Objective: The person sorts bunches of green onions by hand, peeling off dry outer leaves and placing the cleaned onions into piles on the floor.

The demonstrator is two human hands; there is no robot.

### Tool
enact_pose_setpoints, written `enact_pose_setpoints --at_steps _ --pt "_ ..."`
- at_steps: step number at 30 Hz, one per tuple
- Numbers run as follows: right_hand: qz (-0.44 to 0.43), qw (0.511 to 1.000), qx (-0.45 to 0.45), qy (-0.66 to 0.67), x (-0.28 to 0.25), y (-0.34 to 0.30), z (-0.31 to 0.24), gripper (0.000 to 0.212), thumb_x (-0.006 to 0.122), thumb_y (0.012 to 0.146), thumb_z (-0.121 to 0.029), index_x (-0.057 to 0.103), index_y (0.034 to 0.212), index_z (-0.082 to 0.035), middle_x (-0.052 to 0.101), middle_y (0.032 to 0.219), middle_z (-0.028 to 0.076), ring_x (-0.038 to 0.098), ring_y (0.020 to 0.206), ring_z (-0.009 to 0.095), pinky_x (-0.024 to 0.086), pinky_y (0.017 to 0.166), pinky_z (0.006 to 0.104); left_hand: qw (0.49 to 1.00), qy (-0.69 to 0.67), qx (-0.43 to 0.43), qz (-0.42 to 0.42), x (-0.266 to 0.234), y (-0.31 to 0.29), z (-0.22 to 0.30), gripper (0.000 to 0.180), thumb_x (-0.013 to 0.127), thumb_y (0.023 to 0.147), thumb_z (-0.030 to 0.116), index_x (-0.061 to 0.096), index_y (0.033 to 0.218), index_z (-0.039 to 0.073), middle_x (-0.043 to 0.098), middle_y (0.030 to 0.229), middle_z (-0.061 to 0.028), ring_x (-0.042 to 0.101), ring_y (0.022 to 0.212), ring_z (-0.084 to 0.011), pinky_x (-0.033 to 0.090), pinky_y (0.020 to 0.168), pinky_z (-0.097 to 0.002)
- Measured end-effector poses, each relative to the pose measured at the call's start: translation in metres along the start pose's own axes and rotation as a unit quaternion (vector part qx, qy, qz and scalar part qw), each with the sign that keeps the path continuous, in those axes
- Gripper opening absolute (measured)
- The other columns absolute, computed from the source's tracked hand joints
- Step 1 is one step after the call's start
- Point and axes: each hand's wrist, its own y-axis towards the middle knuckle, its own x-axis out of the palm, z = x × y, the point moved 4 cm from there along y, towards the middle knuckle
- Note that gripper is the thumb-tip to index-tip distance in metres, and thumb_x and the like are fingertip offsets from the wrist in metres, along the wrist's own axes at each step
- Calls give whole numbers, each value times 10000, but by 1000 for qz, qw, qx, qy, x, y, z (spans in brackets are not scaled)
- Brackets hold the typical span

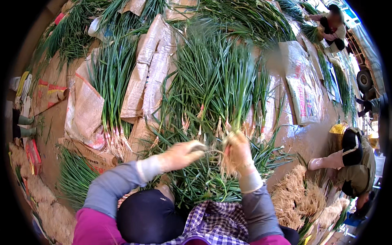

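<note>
Right hand [239, 148] is gripping a slim green-leaved, pale-rooted onion bunch [240, 116], fingers closing round its base, above the loose green leaf pile [200, 183]. Left hand [181, 156] is hovering above that pile too; fingertips blurring, can't tell its grip.

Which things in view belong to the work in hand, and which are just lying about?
Apparently in the work:
green onions in the right hand
left hand close by, grip unclear
strewn green leaves nearer the body

Apparently just lying about:
white woven sack, right
red package, far left
</note>
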Motion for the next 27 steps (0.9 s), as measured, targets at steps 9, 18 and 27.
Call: enact_pose_setpoints --at_steps 9,18,27 --pt "10 982 -47 -184 40 -33 14 181 454 903 -74 469 1055 22 499 893 94 500 743 177 433 645 307 977 -207 -4 52 22 14 -13 409 477 939 270 438 1241 -3 551 1124 -103 511 1029 -151 413 901 -291" --pt "26 885 -393 -248 51 -5 15 236 453 937 -145 538 1097 6 598 963 112 571 918 208 489 833 336 892 -427 -150 -20 2 -14 -20 237 413 963 257 455 1063 46 458 636 10 442 479 -79 407 429 -222" --pt "-238 746 -205 -587 51 -1 127 530 516 873 -164 341 1373 -143 636 829 154 588 583 249 506 579 329 914 -382 -59 122 -60 -72 -30 250 447 950 253 434 1056 26 446 599 42 432 451 -48 412 406 -199"
